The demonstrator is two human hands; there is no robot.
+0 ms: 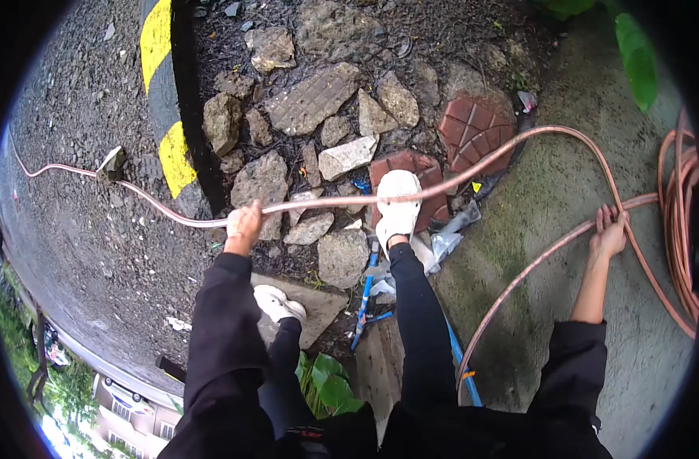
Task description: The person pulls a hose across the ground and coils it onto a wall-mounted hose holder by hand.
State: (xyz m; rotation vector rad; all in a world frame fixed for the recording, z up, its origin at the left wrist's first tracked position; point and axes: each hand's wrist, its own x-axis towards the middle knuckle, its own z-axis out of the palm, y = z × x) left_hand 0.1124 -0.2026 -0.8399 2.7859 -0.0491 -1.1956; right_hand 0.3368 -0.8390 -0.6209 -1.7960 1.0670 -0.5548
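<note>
A long pinkish garden hose (326, 203) runs across the view, from the gravel at left to a coil (680, 222) at the far right. My left hand (244, 222) is closed around it beside the striped kerb. On the right, my right hand (609, 232) grips the hose where two lengths cross, near the coil. Between the hands the hose arcs over my shoe (399, 199). Another length curves down from my right hand toward my legs. A stone (110, 164) sits at the hose on the gravel; whether it presses on it I cannot tell.
A black and yellow kerb (169, 99) borders the gravel. Broken concrete chunks (311, 99) and red paving pieces (479, 131) make uneven footing. Blue pipe pieces (363, 306) and clear plastic (445, 245) lie by my feet. Concrete paving (533, 306) extends at right; leaves hang above.
</note>
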